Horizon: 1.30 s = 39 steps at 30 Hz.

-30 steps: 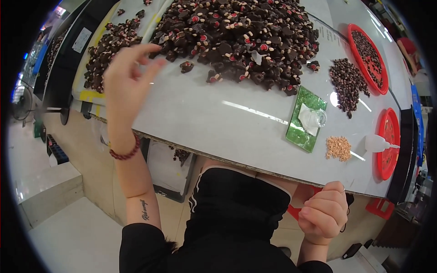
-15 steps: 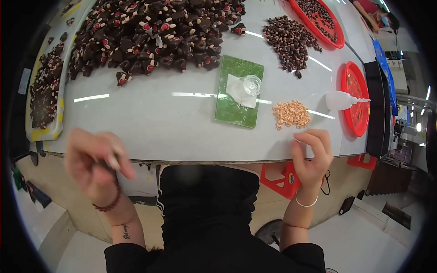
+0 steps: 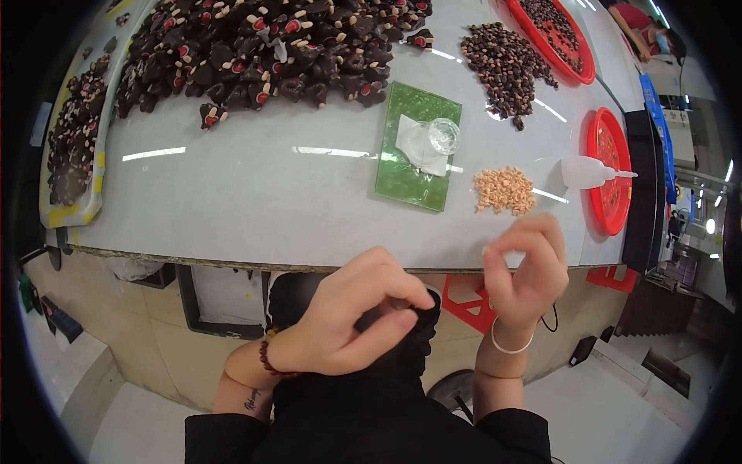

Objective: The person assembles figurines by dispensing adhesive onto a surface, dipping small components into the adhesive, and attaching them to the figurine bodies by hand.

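L hand [image 3: 352, 313] half-curled, R hand [image 3: 535, 271] grip nearly pinched; can't tell if either holds anything. Pale bits [image 3: 505, 191] lie on tabletop [image 3: 255, 201] just past R hand, dark pieces [image 3: 255, 58] heaped farther off; small bits prob. need a light pinch

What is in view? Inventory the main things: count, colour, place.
Worktable: one, white, centre
Lumpy pieces: uncountable heap, dark brown, far left
Tray: one, white and yellow, left edge
Slab: one, green, centre
Sheet: one, white, on slab
Dish: one, clear, on slab
Granules: one heap, dark brown, far right
Crumbs: one heap, tan, right
Round trays: two, red, right
Squeeze bottle: one, white, right
Person: one, red clothing, upper right
Left hand: one, bare, lower centre
Right hand: one, bare, near table edge
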Each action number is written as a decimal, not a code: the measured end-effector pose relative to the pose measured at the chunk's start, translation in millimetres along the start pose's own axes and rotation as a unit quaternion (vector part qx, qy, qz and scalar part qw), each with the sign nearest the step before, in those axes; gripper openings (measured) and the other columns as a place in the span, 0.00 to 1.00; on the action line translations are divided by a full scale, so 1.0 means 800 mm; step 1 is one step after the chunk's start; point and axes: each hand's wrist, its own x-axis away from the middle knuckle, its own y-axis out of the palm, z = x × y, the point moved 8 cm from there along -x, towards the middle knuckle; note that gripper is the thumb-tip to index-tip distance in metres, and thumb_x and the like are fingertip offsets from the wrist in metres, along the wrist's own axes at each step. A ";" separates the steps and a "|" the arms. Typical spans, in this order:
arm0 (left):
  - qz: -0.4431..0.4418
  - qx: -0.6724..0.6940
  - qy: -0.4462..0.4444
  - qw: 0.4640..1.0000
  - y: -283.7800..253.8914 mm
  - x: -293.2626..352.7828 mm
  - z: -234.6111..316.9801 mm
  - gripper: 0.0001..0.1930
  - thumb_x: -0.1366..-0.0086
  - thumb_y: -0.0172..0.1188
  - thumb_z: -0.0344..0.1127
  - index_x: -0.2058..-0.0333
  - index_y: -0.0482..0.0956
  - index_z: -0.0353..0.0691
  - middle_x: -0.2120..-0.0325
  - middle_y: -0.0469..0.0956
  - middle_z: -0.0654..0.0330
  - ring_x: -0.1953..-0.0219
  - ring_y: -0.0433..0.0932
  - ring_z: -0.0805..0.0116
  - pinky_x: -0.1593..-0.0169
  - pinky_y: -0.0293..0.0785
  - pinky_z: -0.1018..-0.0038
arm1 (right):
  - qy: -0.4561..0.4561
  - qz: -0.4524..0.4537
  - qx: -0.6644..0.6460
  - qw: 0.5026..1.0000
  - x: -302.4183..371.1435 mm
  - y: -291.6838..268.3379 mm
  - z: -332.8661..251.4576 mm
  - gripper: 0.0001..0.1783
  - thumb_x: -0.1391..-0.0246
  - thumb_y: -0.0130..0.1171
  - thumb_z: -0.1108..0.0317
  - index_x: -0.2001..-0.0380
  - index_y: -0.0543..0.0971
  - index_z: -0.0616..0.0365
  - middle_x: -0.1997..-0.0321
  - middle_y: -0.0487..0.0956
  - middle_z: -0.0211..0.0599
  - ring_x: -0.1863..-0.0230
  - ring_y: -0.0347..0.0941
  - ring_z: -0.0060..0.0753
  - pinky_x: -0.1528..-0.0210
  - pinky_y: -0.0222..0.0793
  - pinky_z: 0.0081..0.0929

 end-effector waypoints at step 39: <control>-0.038 0.149 -0.003 0.988 -0.017 0.013 0.010 0.19 0.37 0.53 0.38 0.54 0.73 0.27 0.71 0.75 0.55 0.69 0.74 0.71 0.63 0.68 0.78 | -0.153 -0.278 0.039 0.948 -0.127 0.066 -0.026 0.08 0.63 0.60 0.80 0.76 0.74 0.61 0.76 0.68 0.33 0.74 0.64 0.28 0.72 0.61 0.20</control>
